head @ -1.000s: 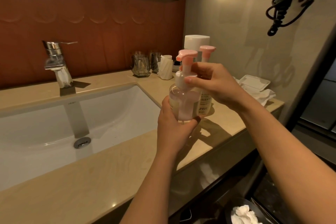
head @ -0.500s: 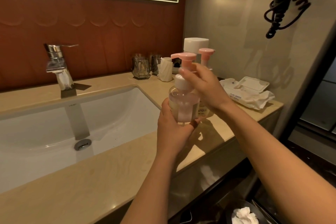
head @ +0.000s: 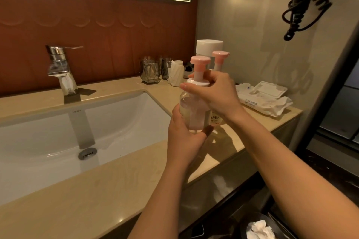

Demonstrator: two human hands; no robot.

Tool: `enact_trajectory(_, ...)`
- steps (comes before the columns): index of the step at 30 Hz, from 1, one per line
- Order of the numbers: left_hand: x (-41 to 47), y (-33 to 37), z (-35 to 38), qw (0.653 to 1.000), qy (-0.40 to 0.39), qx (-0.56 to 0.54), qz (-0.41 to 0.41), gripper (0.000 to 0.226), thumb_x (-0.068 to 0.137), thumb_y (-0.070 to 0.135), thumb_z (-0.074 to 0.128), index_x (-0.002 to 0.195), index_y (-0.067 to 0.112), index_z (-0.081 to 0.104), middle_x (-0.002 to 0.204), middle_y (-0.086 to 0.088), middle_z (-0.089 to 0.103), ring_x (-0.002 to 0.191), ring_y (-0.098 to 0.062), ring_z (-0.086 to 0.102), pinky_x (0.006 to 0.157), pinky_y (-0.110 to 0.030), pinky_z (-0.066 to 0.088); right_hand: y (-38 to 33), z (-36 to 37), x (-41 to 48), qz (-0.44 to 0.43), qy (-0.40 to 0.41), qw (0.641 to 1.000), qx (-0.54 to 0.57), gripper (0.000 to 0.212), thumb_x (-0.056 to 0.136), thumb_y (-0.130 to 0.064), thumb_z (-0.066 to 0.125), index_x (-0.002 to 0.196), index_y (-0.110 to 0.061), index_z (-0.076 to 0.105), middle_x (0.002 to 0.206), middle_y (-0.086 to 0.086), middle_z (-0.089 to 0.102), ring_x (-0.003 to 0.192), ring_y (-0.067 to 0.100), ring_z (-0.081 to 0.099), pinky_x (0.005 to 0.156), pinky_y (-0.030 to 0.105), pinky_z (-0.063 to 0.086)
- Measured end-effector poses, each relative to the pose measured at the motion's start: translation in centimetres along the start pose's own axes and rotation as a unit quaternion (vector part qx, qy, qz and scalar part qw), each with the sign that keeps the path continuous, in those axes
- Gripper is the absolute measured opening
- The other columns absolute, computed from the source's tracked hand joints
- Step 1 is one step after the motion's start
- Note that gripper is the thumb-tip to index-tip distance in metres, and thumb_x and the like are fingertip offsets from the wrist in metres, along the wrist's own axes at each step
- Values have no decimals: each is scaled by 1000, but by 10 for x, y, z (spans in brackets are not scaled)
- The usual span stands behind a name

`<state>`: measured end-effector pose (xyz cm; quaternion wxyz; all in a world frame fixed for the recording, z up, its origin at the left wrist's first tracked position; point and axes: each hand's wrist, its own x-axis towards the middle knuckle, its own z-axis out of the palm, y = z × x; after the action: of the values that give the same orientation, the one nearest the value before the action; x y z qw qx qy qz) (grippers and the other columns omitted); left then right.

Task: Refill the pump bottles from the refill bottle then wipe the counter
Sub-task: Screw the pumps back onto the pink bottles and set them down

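Left hand point(head: 182, 136) grips the body of the near pump bottle point(head: 191, 114), held up over the table point(head: 97, 196). Right hand point(head: 215, 93) has its fingers curled round the white pump collar point(head: 198, 83). Judged step: twisting the collar, direction undeterminable. The capped refill bottle point(head: 208, 46) stands behind, so the next move calls for a firm counter-grip on the body.

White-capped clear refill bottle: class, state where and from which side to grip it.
Grip the white-capped clear refill bottle under its cap, probably from the right: the pink-headed clear pump bottle held by left hand and right hand, and the second pump bottle, screen its front.
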<state>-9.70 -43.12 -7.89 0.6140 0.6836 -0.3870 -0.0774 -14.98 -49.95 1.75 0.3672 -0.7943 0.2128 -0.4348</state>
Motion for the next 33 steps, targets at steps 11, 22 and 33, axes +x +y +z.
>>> enact_trajectory(11,1,-4,0,1000,-1,-4,15,85,68,37,82,133,42,28,126,17,49,113,-8,51,90,-29,50,7,-31,7,31,-181,978,97,34,84,-22,64,117,-15,61,109,-4,66,101,8,61,83,21,47)
enact_trajectory(22,1,-2,2,1000,4,-3,3,88,65,39,84,133,40,28,131,13,48,118,-11,49,95,-31,48,3,-6,1,19,-76,995,60,40,81,-45,61,112,-20,54,111,-4,60,99,7,59,83,25,51)
enact_trajectory(33,2,-5,3,1000,4,3,0,88,66,41,83,131,45,24,130,15,45,118,-13,49,92,-32,49,7,-17,-2,22,-82,989,120,42,79,-22,71,117,-11,61,109,-5,65,97,5,61,69,10,49)
